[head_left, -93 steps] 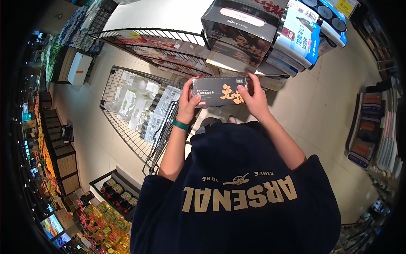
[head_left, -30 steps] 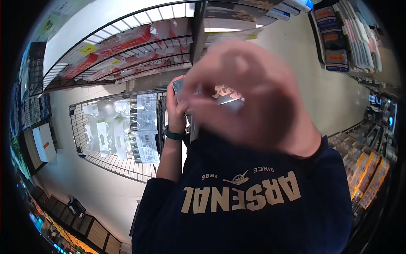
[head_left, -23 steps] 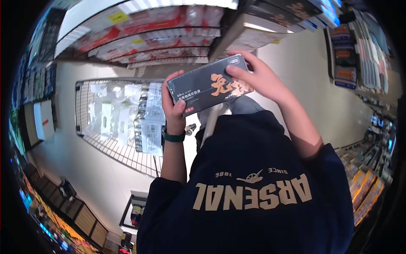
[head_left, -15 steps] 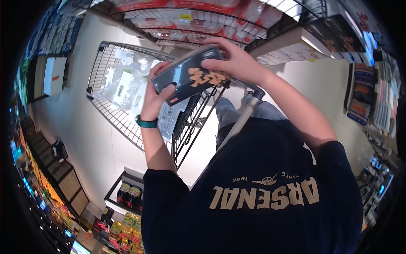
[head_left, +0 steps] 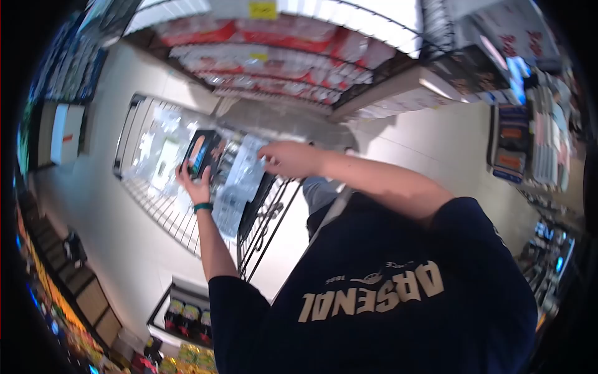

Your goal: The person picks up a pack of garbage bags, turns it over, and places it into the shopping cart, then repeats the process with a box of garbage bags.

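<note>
A black box [head_left: 204,151] with orange lettering is inside the shopping cart [head_left: 134,111], among clear plastic packages [head_left: 165,156]. My left hand [head_left: 197,179], with a green wristband, holds the near edge of this box, thumb and fingers spread around it. My right hand [head_left: 288,158] is at the near right side of the cart, its fingers curled at a pale translucent package [head_left: 247,163]. Whether those fingers grip its edge is too blurred to be sure.
Wire shelves with red and white packages [head_left: 268,59] run along the front. A low display case [head_left: 177,299] with dark bottles stands lower left. Stacked folded goods [head_left: 545,134] are on the right, and the cart's side wires [head_left: 168,215] rise beside my left forearm.
The black box has moved from between both hands above the cart down and left into it. My right hand has let go of the box and is lower, at the translucent package.
</note>
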Action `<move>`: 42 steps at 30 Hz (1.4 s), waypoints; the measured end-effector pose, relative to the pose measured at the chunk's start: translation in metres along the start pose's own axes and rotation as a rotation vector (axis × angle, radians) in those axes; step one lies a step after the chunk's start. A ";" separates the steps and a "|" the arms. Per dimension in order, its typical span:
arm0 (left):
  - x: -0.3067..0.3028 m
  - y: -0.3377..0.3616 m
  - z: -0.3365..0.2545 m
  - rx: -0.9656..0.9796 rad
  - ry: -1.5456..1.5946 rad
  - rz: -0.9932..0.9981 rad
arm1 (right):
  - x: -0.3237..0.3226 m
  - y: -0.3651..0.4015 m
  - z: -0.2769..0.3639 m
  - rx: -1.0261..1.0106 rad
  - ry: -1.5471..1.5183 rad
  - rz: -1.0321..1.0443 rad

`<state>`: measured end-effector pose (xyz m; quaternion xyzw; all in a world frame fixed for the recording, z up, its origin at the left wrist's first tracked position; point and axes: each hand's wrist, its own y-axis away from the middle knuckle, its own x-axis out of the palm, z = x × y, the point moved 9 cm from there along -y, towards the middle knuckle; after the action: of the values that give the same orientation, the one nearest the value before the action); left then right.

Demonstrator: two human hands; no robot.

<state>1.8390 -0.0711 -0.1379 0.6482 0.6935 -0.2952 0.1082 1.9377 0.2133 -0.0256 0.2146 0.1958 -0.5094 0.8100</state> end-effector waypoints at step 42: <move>0.269 -0.041 -0.700 0.600 0.741 0.434 | -0.499 0.365 0.032 -0.346 0.204 -1.079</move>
<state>1.9258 0.5386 0.2913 0.8405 0.4199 -0.2025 -0.2761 2.0708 0.7072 0.3227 -0.0030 0.4353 -0.7879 0.4356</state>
